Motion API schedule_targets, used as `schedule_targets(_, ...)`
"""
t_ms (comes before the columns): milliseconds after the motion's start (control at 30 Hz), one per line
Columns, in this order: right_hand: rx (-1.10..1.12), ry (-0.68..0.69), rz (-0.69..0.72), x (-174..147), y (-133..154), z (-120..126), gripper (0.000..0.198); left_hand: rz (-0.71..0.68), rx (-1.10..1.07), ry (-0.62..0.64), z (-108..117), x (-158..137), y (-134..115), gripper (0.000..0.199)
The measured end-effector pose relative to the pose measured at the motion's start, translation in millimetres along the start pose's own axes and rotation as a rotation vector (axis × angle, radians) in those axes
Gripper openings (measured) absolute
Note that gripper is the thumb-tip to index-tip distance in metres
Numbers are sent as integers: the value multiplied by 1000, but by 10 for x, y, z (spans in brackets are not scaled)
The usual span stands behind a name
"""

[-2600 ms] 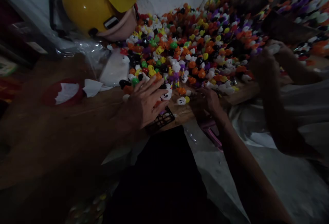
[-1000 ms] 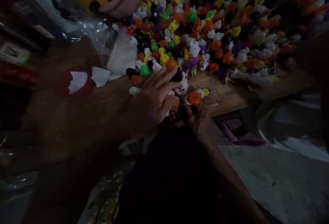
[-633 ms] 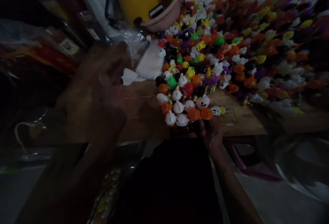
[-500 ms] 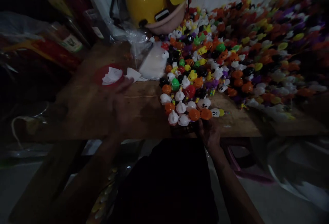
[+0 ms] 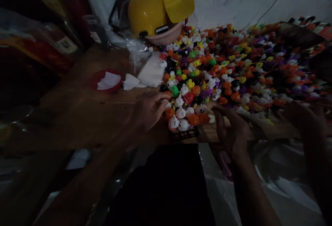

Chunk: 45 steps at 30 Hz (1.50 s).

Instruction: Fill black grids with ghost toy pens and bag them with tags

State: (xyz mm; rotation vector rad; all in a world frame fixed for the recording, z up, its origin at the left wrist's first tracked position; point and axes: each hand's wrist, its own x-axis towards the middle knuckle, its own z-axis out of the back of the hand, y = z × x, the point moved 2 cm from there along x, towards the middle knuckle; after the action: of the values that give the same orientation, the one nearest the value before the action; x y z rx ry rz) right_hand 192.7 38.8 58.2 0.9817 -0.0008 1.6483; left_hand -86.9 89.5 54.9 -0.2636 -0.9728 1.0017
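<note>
My left hand is at the left edge of the front group of toys, its thumb and fingers closed around a small white toy figure. To the right of that group, my right hand hovers with fingers apart, close to a white ghost figure whose right end it hides. White and orange toy heads, among them a white ghost and an orange pumpkin, stand close together in front of me. A black slotted tray shows partly beneath them.
A large heap of colourful toy figures covers the right of the wooden table. Another person's hands work at the far right. Left stand a red bowl with paper slips, plastic bags and a pink basin holding a yellow helmet.
My left hand has moved right from near the red bowl to the toys and closed on a white one. My right hand has shifted right, away from the tray. Another person's hands have appeared.
</note>
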Motion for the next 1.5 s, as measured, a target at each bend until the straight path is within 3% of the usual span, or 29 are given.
schedule_targets(133, 20, 191, 135, 445, 120, -271, 24, -56, 78, 129, -84, 62, -49, 23)
schedule_targets(267, -41, 338, 193, 611, 131, -502, 21, -88, 122, 206, -99, 65, -97, 28)
schedule_targets(333, -60, 371, 199, 623, 146, -510, 20, -74, 79, 102, -67, 50, -91, 29)
schedule_targets(467, -131, 335, 179, 625, 185, -441, 18, 78, -23, -226, 66, 60, 16, 33)
schedule_targets(533, -162, 327, 171, 629, 196, -448, 19, 134, -35, -242, 89, 98, 95, 32)
schedule_targets(767, -54, 439, 219, 643, 264, -510, 16, 88, -72, -10, -89, 182, 267, 28)
schedule_targets(933, 48, 484, 340, 619, 319, -399, 24, -170, 25, 64, -109, 270, 71, 33)
schedule_targets(1067, 193, 272, 142, 622, 139, -252, 26, -239, 59, 182, -145, 434, -88, 36)
schedule_targets(1133, 179, 115, 9, 624, 2, -150, 23, -226, 82, 219, -191, 497, -113, 34)
schedule_targets(1200, 129, 59, -44, 617, -90, -75, 19, -235, 125, 242, -243, 527, -122, 32)
schedule_targets(1333, 138, 193, 108, 582, -60, -77, 18, -288, 189, 306, -341, 522, -140, 32)
schedule_targets(1500, 150, 363, 334, 520, 85, -175, 31, -379, 250, 316, -421, 525, -196, 42)
